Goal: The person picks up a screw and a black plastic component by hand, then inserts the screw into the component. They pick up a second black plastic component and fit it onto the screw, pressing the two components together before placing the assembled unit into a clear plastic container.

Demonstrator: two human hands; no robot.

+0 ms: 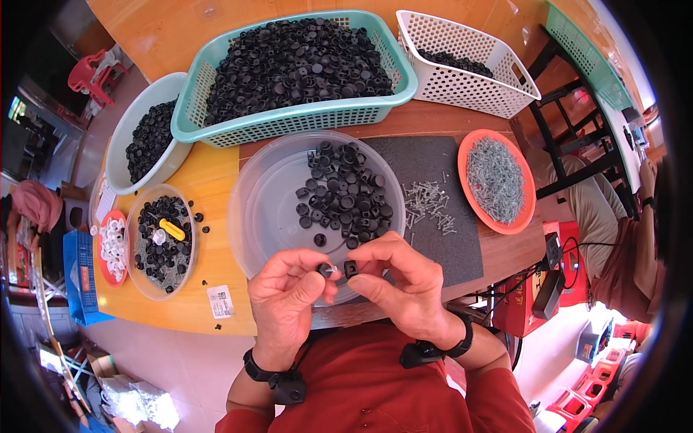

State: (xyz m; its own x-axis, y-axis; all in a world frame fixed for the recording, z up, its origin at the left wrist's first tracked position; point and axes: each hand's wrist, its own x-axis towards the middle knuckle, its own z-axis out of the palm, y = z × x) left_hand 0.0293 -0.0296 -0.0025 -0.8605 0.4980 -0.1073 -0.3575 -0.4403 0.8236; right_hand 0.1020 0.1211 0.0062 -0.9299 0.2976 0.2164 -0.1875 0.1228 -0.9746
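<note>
The left hand [285,296] pinches a black round cap [323,270], with what seems a shiny metal pin at its right side. The right hand [401,289] grasps a black hollow fitting [351,269] between thumb and finger — near the cap, but apart. I would hold both parts level, with a light pinch, fingertips clear of the gap. Farther left lies a yellow tool [172,229] in an oval tray [132,249]; just ahead, a clear basin [274,191], whose near rim may hinder the hands; to the right, loose screws [427,206] on a dark mat [456,252].
</note>
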